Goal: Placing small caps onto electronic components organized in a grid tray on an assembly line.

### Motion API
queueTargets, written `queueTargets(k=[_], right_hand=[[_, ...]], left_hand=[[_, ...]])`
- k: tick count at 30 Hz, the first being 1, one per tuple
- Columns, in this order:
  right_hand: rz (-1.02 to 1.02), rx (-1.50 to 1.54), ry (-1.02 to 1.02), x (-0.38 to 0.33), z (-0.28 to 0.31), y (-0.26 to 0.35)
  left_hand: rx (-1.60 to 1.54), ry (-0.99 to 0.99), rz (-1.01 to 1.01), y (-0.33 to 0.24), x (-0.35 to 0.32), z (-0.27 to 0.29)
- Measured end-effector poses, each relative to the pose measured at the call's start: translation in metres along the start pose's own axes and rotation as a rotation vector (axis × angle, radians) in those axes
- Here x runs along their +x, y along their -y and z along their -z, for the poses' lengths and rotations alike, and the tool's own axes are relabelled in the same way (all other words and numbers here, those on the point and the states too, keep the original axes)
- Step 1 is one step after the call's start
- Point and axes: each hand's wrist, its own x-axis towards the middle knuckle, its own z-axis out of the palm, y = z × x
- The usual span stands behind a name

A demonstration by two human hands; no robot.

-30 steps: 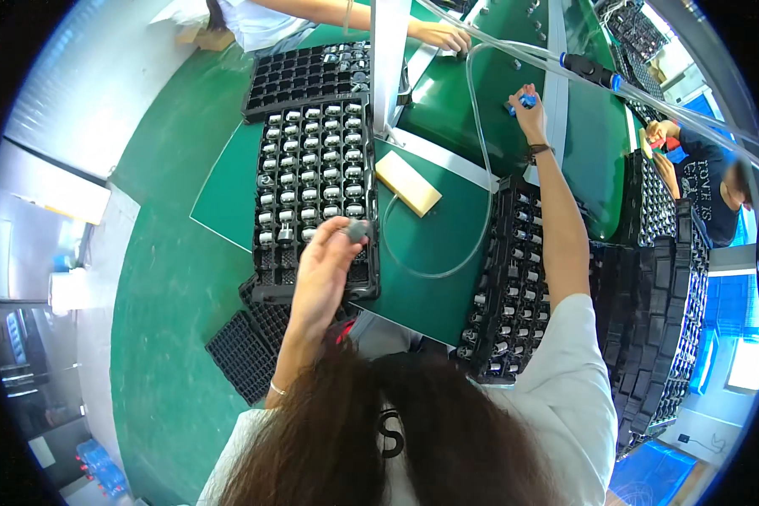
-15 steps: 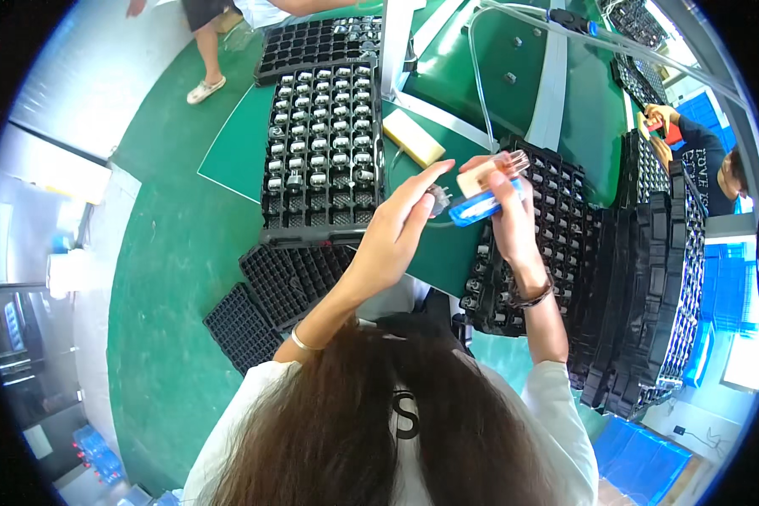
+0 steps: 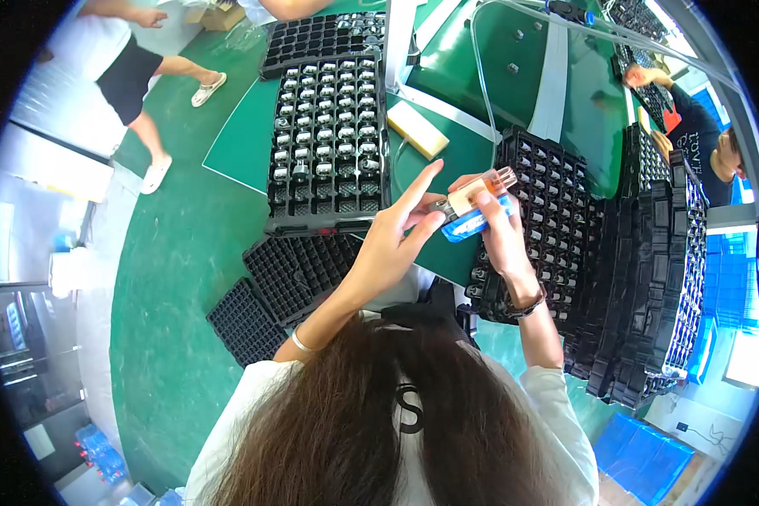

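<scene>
My right hand (image 3: 502,236) is closed around a handheld tool with a cream body (image 3: 468,196), a clear, pronged-looking end, and a blue strip along its near side. My left hand (image 3: 390,242) has its index finger stretched up, while the thumb and other fingers pinch a small metal part (image 3: 441,206) at the tool's left end. The fingers partly hide that part. To the left of my hands lies a black tray (image 3: 329,208) with rows of small silver parts. Another filled black tray (image 3: 544,219) lies beneath and beyond my right hand.
A yellow-and-white block (image 3: 419,131) lies on the green tabletop (image 3: 481,80), near a clear hose (image 3: 478,63). Stacked black trays (image 3: 641,278) rise at the right. Emptier trays (image 3: 246,320) sit low at the left. A person (image 3: 700,143) works at far right; another (image 3: 126,72) stands upper left.
The tool has shifted slightly left and down, meeting the small metal part at my left fingers. The person at upper left has come further into view; the co-worker's hand at far right has moved up.
</scene>
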Motion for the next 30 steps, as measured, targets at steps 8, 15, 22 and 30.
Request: queueTargets(k=[8,15,22,30], right_hand=[[-0.094,-0.078,0.145,0.023,-0.001,-0.017],[0.221,-0.584,-0.134,0.135,0.026,-0.073],[0.153,-0.825,-0.136,0.166,0.026,-0.100],[0.084,-0.554,-0.107,0.157,0.064,-0.076]], left_hand=[[-0.144,-0.128,0.079,0.033,-0.007,0.017],[0.866,-0.426,-0.230,0.052,0.025,0.077],[1.061,-0.252,-0.205,0.065,0.049,0.091],[0.951,-0.114,-0.215,0.065,0.059,0.103]])
